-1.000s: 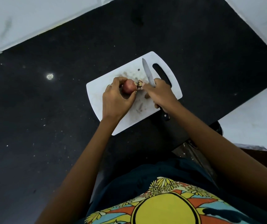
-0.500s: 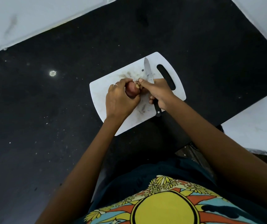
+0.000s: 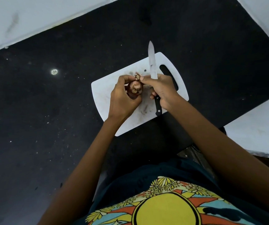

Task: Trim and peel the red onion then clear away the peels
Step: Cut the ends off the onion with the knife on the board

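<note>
Overhead, left hand (image 3: 122,98) cupping red onion (image 3: 134,90), right hand (image 3: 161,90) gripping knife (image 3: 152,62), blade pointing away.

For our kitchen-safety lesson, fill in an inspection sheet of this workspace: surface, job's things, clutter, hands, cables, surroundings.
Surface: black speckled stone counter, dotted with pale flecks.
Job's things: small red onion, partly peeled, held above the white plastic cutting board; black-handled steel knife, blade pointing away from the person.
Clutter: smudges and small peel scraps on the board; a strip of peel lifted from the onion.
Hands: left hand grips the onion; right hand holds the knife and pinches the peel.
Cables: nothing seen.
Surroundings: white wall panels along the counter's edges.
</note>
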